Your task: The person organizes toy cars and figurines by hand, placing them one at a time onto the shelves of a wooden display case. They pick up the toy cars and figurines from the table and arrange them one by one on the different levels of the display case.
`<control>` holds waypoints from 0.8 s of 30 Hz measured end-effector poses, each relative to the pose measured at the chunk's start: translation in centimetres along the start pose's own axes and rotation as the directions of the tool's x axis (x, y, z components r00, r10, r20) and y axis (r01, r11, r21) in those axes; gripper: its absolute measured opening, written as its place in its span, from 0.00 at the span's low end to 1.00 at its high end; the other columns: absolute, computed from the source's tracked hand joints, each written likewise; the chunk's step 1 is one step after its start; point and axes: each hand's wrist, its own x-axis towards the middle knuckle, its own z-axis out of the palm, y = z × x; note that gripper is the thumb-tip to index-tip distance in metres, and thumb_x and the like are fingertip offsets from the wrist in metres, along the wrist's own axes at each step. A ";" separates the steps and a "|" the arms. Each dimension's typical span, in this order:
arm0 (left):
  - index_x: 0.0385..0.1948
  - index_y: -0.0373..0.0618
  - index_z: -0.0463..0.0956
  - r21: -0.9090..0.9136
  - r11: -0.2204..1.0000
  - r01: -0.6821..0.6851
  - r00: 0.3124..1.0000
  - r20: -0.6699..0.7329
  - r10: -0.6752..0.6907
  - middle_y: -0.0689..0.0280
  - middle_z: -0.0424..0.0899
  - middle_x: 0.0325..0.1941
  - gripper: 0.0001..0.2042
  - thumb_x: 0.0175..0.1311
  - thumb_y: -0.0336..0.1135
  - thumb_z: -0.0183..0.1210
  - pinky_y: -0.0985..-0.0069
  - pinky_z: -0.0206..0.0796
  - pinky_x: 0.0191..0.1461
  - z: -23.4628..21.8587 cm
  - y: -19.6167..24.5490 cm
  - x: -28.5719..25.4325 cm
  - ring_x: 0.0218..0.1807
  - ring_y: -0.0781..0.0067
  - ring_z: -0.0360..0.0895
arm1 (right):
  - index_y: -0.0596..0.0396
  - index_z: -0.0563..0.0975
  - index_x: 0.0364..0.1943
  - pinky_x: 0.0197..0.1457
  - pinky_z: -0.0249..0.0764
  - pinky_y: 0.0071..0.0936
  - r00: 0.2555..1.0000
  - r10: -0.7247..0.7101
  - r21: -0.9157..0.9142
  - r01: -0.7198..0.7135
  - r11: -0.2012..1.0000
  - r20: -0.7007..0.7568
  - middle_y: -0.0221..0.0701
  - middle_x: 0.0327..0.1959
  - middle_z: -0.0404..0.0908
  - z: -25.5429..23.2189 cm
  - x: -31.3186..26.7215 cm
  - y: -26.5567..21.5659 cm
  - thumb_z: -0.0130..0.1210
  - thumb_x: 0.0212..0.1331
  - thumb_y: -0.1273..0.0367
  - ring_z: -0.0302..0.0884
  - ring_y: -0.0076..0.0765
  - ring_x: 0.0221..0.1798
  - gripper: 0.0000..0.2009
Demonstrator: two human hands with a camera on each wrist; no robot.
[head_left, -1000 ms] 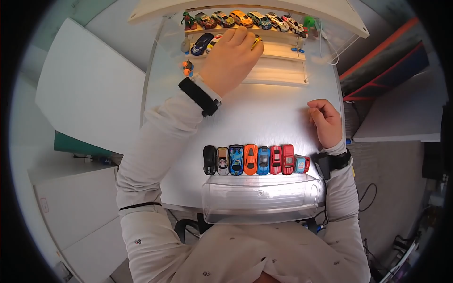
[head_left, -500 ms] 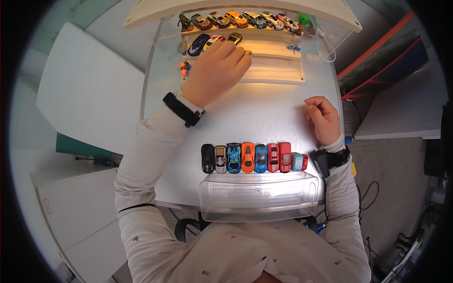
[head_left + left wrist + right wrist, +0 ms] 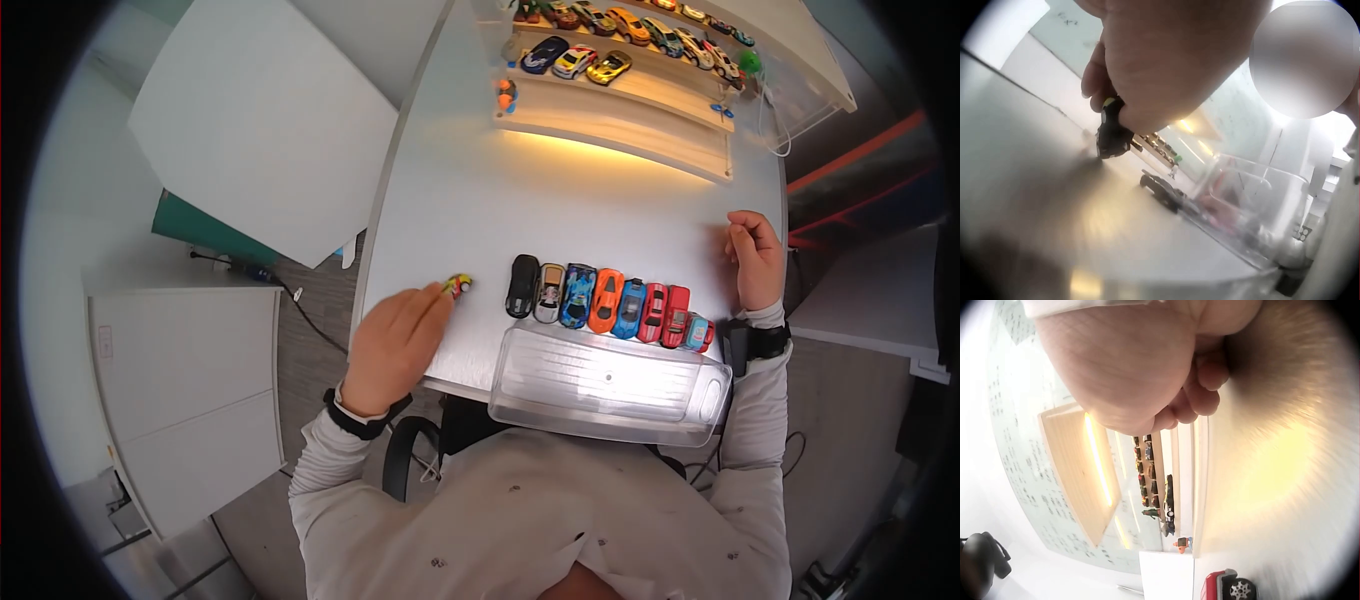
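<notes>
Left of the row of toy cars, my left hand (image 3: pixel 398 345) pinches a small yellow and red toy car (image 3: pixel 458 285) at the table's left side. The left wrist view shows that car (image 3: pixel 1114 131) dark between thumb and fingers, close above the tabletop. The row begins with a black car (image 3: pixel 522 286), then a blue patterned one (image 3: pixel 578 296), an orange one (image 3: pixel 606 300) and several more. My right hand (image 3: pixel 757 262) rests on the table beyond the row's right end, fingers loosely curled, holding nothing; in the right wrist view, its fingers (image 3: pixel 1200 394) hang loosely.
A clear plastic case (image 3: pixel 608 385) lies at the near table edge, below the row. At the back stands a lit wooden shelf (image 3: pixel 620 125) with toy cars on its upper tiers, three of them on the middle one, and small figures at the ends.
My left hand has moved from the shelf down to the near left of the table with the small car. The head view has turned, and the right hand keeps its pose.
</notes>
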 end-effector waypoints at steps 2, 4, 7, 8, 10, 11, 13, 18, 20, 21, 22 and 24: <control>0.45 0.37 0.80 -0.079 0.997 0.008 0.999 0.048 -0.005 0.57 0.82 0.52 0.15 0.54 0.24 0.64 0.65 0.77 0.49 -0.2 0.8 -0.9 0.48 0.56 0.81 | 0.60 0.78 0.50 0.35 0.63 0.16 1.000 0.000 -0.014 0.000 1.000 -0.016 0.22 0.30 0.74 0.0 0.1 0.2 0.51 0.72 0.74 0.67 0.15 0.30 0.08; 0.43 0.37 0.81 -0.159 0.987 -0.010 0.998 0.066 0.020 0.55 0.82 0.51 0.14 0.52 0.23 0.66 0.63 0.77 0.48 0.3 1.3 -1.4 0.47 0.53 0.82 | 0.60 0.78 0.50 0.35 0.63 0.16 1.000 -0.013 -0.039 0.012 0.999 -0.022 0.23 0.30 0.74 0.0 0.2 0.2 0.51 0.73 0.74 0.67 0.15 0.30 0.08; 0.47 0.40 0.79 -0.274 0.961 0.025 0.996 0.090 -0.001 0.56 0.79 0.54 0.17 0.54 0.25 0.68 0.64 0.77 0.51 1.1 1.7 -2.2 0.50 0.52 0.81 | 0.60 0.78 0.50 0.35 0.63 0.15 0.999 -0.022 -0.027 0.022 0.999 -0.025 0.23 0.29 0.73 0.1 0.2 0.1 0.51 0.73 0.74 0.67 0.15 0.30 0.08; 0.48 0.40 0.79 -0.312 0.949 0.040 0.995 0.102 -0.008 0.56 0.79 0.55 0.18 0.54 0.25 0.69 0.64 0.77 0.51 1.0 1.8 -2.2 0.51 0.52 0.80 | 0.60 0.78 0.50 0.35 0.63 0.15 0.999 -0.021 -0.030 0.020 0.999 -0.026 0.22 0.29 0.73 0.0 0.2 0.2 0.51 0.73 0.74 0.67 0.15 0.30 0.08; 0.50 0.41 0.78 -0.394 0.915 0.090 0.993 0.103 -0.053 0.56 0.78 0.58 0.19 0.55 0.25 0.70 0.64 0.76 0.53 0.9 1.6 -2.3 0.54 0.52 0.79 | 0.59 0.78 0.50 0.35 0.62 0.15 0.999 -0.020 -0.034 0.019 0.999 -0.028 0.22 0.29 0.73 0.1 0.2 0.3 0.51 0.73 0.73 0.67 0.15 0.30 0.08; 0.50 0.42 0.78 -0.432 0.895 0.114 0.992 0.105 -0.076 0.56 0.77 0.59 0.20 0.55 0.26 0.70 0.64 0.75 0.54 0.9 1.4 -2.3 0.55 0.51 0.78 | 0.59 0.78 0.50 0.35 0.62 0.15 0.999 -0.013 -0.049 0.011 0.999 -0.041 0.22 0.29 0.73 0.0 0.3 0.2 0.51 0.73 0.73 0.66 0.15 0.30 0.08; 0.51 0.42 0.78 -0.480 0.855 0.198 0.979 0.132 -0.153 0.55 0.76 0.62 0.20 0.55 0.25 0.71 0.63 0.74 0.57 0.4 1.4 -1.6 0.58 0.51 0.76 | 0.60 0.78 0.50 0.34 0.62 0.15 0.998 0.005 -0.076 -0.010 0.997 -0.065 0.22 0.29 0.73 0.1 0.2 0.3 0.51 0.74 0.73 0.66 0.14 0.30 0.08; 0.50 0.43 0.77 -0.561 0.803 0.201 0.975 0.195 -0.108 0.54 0.74 0.66 0.20 0.54 0.24 0.71 0.64 0.72 0.61 1.8 0.8 -1.6 0.62 0.50 0.74 | 0.59 0.78 0.50 0.34 0.62 0.15 0.998 -0.034 -0.073 0.030 0.997 -0.055 0.21 0.29 0.73 -0.1 0.3 0.5 0.51 0.74 0.73 0.66 0.14 0.30 0.08; 0.49 0.43 0.77 -0.612 0.765 0.200 0.974 0.211 -0.086 0.54 0.74 0.67 0.20 0.54 0.24 0.70 0.64 0.71 0.61 1.7 1.0 -2.0 0.61 0.50 0.74 | 0.59 0.78 0.50 0.34 0.62 0.15 0.998 -0.038 -0.062 0.035 0.997 -0.054 0.21 0.29 0.72 -0.2 0.3 0.6 0.51 0.74 0.73 0.66 0.14 0.30 0.08; 0.49 0.43 0.77 -0.619 0.762 0.190 0.976 0.203 -0.079 0.54 0.74 0.67 0.20 0.54 0.24 0.70 0.63 0.71 0.61 1.8 1.1 -2.3 0.61 0.49 0.74 | 0.59 0.78 0.50 0.34 0.62 0.15 0.997 -0.049 -0.058 0.045 0.997 -0.058 0.21 0.29 0.72 -0.2 0.3 0.6 0.51 0.74 0.73 0.66 0.14 0.30 0.08; 0.49 0.43 0.77 -0.629 0.752 0.194 0.975 0.210 -0.076 0.54 0.74 0.67 0.20 0.54 0.23 0.70 0.63 0.71 0.61 1.8 1.2 -2.4 0.61 0.49 0.75 | 0.59 0.78 0.50 0.34 0.62 0.15 0.997 -0.043 -0.054 0.040 0.998 -0.060 0.21 0.29 0.72 -0.1 0.3 0.6 0.51 0.74 0.73 0.66 0.14 0.30 0.08; 0.49 0.43 0.76 -0.638 0.746 0.190 0.975 0.214 -0.066 0.54 0.74 0.67 0.20 0.53 0.23 0.70 0.62 0.71 0.61 1.7 1.5 -2.6 0.60 0.49 0.75 | 0.59 0.78 0.50 0.35 0.62 0.15 0.998 -0.028 -0.080 0.024 0.996 -0.053 0.21 0.30 0.73 -0.1 0.2 0.3 0.50 0.74 0.73 0.65 0.15 0.30 0.08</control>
